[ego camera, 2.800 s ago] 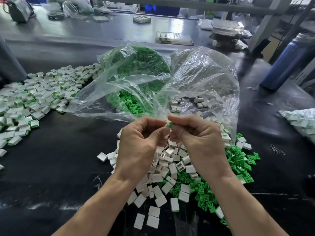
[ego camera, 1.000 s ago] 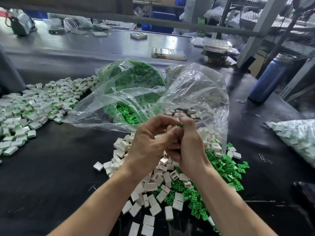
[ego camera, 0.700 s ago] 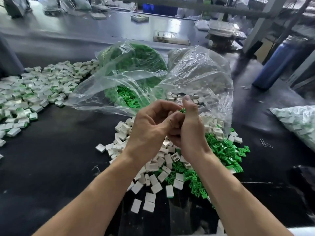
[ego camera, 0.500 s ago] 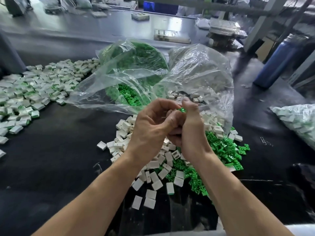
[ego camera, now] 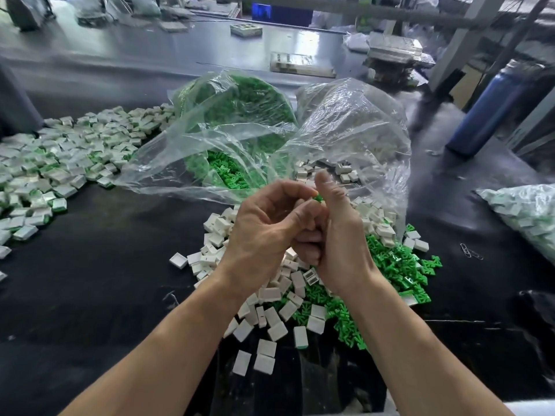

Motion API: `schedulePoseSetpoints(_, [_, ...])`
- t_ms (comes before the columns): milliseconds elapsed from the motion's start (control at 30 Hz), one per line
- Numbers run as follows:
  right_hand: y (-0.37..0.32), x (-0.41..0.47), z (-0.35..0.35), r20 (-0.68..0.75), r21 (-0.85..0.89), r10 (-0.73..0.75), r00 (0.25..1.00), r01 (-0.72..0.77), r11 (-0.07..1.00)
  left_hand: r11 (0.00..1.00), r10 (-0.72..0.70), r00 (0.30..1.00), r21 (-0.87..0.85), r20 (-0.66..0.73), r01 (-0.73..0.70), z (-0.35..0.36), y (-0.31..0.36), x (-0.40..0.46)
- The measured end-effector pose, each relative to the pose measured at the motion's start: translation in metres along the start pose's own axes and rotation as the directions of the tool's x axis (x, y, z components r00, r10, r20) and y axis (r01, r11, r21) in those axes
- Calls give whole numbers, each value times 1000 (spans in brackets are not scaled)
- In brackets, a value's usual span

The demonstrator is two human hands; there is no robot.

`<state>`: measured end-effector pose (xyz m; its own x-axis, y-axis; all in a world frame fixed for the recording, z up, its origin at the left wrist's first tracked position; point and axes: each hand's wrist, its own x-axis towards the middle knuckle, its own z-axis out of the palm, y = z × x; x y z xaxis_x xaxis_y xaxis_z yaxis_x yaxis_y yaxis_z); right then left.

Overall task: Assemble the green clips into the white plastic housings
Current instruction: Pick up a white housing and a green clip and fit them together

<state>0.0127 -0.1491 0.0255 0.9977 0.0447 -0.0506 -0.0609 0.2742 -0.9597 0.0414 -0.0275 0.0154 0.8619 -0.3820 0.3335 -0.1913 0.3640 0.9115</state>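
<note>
Your left hand (ego camera: pixel 264 226) and right hand (ego camera: pixel 336 235) meet at frame center, fingers curled together, pinching a green clip (ego camera: pixel 318 198) between them; can't tell if a housing is in there. Below them, loose white housings (ego camera: pixel 270 295) and green clips (ego camera: pixel 399 265) lie on the black work surface (ego camera: pixel 90 295). Two clear bags (ego camera: pixel 240 139) sit behind, assembled pieces (ego camera: pixel 60 163) at left, blue bottle (ego camera: pixel 492 112) upper right.
</note>
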Motion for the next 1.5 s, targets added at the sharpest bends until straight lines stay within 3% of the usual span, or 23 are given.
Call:
schedulePoseSetpoints(433, [-3, -1, 10, -98, 83, 47, 994, -39, 996, 995, -67, 994, -73, -81, 61, 11, -2, -3])
schedulePoseSetpoints(800, [-1, -2, 15, -233, 5, -148, 961, 154, 988, 998, -45, 998, -35, -54, 43, 17, 5, -1])
schedulePoseSetpoints(1500, [8, 5, 12, -277, -27, -253, 927, 255, 966, 999, -27, 994, 32, -106, 31, 20, 2, -5])
